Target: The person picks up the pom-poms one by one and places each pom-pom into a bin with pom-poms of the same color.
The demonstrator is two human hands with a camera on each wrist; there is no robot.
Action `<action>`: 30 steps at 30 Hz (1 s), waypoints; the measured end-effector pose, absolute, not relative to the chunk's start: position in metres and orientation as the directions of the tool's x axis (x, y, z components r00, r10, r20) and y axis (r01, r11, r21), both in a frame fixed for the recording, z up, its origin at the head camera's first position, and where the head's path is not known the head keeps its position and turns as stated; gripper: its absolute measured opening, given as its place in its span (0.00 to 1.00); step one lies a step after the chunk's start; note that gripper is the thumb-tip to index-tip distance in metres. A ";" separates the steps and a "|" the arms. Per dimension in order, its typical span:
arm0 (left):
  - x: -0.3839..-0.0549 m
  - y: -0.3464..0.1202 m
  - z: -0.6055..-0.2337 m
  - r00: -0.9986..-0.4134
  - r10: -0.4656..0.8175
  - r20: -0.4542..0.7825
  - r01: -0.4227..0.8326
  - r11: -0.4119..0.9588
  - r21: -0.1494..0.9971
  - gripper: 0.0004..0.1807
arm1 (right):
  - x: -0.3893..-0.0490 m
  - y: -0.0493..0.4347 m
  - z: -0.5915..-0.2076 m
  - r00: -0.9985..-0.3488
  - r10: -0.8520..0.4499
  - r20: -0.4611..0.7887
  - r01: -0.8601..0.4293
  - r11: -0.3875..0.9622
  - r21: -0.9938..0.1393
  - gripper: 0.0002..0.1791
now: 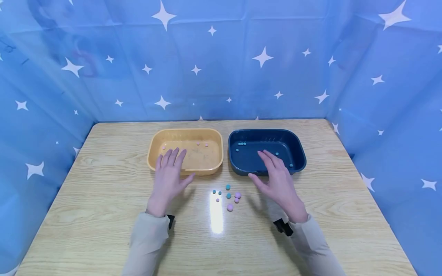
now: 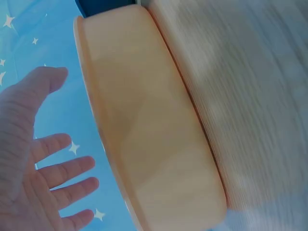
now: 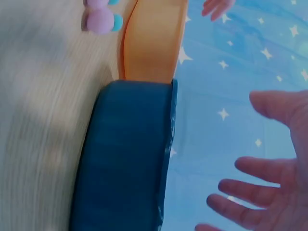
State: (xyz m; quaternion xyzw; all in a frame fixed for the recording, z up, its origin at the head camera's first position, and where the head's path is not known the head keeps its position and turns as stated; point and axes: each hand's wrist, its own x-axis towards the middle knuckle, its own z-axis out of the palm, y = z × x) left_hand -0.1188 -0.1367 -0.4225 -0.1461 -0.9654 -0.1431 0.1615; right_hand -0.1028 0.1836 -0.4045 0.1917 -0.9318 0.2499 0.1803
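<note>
My left hand (image 1: 168, 184) hovers at the near rim of a tan tray (image 1: 188, 172), fingers spread and holding nothing. Over the near edge of a navy tray (image 1: 238, 168) is my right hand (image 1: 277, 184), its fingers extended and also bare. Several small pink balls, one a pink ball (image 1: 206, 145), lie in the tan tray. The navy tray has several small teal balls, among them a teal ball (image 1: 237, 150). On the table between my hands sits a loose cluster of teal and purple balls, including a purple ball (image 1: 230, 207) and a teal ball (image 1: 228, 187).
Both trays stand side by side on a light wood table (image 1: 103, 199). A blue curtain (image 1: 221, 84) with white stars surrounds its back and sides. Dark straps show at both wrists, one a black strap (image 1: 283, 227).
</note>
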 end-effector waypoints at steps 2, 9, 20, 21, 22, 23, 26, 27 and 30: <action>-0.118 -0.142 -0.423 -0.892 0.239 0.383 0.343 0.911 0.231 0.40 | -0.101 0.182 -0.406 -0.847 -0.262 0.463 -0.470 0.776 -0.420 0.36; -0.115 -0.157 -0.431 -0.813 0.265 0.518 0.420 0.884 0.207 0.33 | -0.095 0.177 -0.412 -0.808 -0.286 0.516 -0.538 0.714 -0.447 0.31; -0.113 -0.172 -0.440 -0.784 0.265 0.561 0.456 0.860 0.230 0.27 | -0.086 0.171 -0.420 -0.789 -0.336 0.515 -0.595 0.625 -0.504 0.22; -0.113 -0.172 -0.440 -0.782 0.264 0.564 0.458 0.858 0.234 0.26 | -0.085 0.170 -0.420 -0.787 -0.342 0.514 -0.601 0.616 -0.509 0.22; -0.113 -0.173 -0.441 -0.781 0.263 0.567 0.461 0.855 0.238 0.26 | -0.085 0.169 -0.421 -0.786 -0.349 0.511 -0.605 0.608 -0.515 0.21; -0.113 -0.174 -0.441 -0.779 0.264 0.569 0.465 0.852 0.241 0.25 | -0.084 0.167 -0.421 -0.786 -0.355 0.507 -0.607 0.604 -0.517 0.21; -0.114 -0.176 -0.442 -0.774 0.268 0.574 0.474 0.845 0.246 0.24 | -0.083 0.164 -0.424 -0.789 -0.371 0.491 -0.607 0.595 -0.526 0.21; -0.114 -0.177 -0.442 -0.773 0.268 0.575 0.476 0.844 0.247 0.24 | -0.083 0.164 -0.425 -0.792 -0.374 0.482 -0.604 0.593 -0.532 0.21; -0.114 -0.179 -0.443 -0.777 0.262 0.572 0.472 0.844 0.255 0.24 | -0.083 0.161 -0.428 -0.809 -0.376 0.451 -0.585 0.588 -0.559 0.21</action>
